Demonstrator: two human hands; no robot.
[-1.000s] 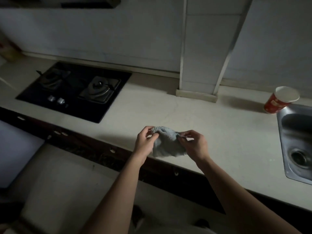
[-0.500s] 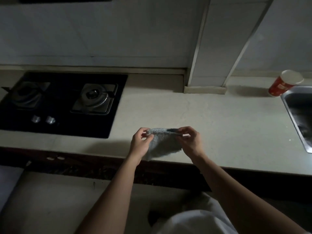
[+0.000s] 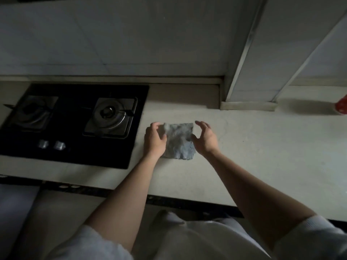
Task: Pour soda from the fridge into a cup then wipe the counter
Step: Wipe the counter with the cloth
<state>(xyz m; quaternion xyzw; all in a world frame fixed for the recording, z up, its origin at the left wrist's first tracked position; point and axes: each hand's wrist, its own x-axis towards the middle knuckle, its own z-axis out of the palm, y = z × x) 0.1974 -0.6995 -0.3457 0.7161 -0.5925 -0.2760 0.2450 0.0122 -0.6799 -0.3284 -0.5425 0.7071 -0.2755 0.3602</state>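
Observation:
A grey-blue cloth [image 3: 179, 140] lies spread on the pale counter [image 3: 262, 151], just right of the stove. My left hand [image 3: 155, 140] is at the cloth's left edge and pinches its upper left corner between thumb and fingers. My right hand [image 3: 205, 137] hovers at the cloth's right edge with fingers spread and curved, holding nothing; its thumb is close to the cloth's edge. A red cup [image 3: 342, 106] shows partly at the far right edge of the view, on the counter.
A black two-burner gas stove [image 3: 75, 119] with two knobs is set into the counter at the left. A tiled pillar [image 3: 247, 72] rises from the counter's back, right of the cloth. The counter's front edge runs below my forearms.
The cloth went from being held up between both hands near the counter's front edge to lying spread on the counter farther in. My right hand has let go of it.

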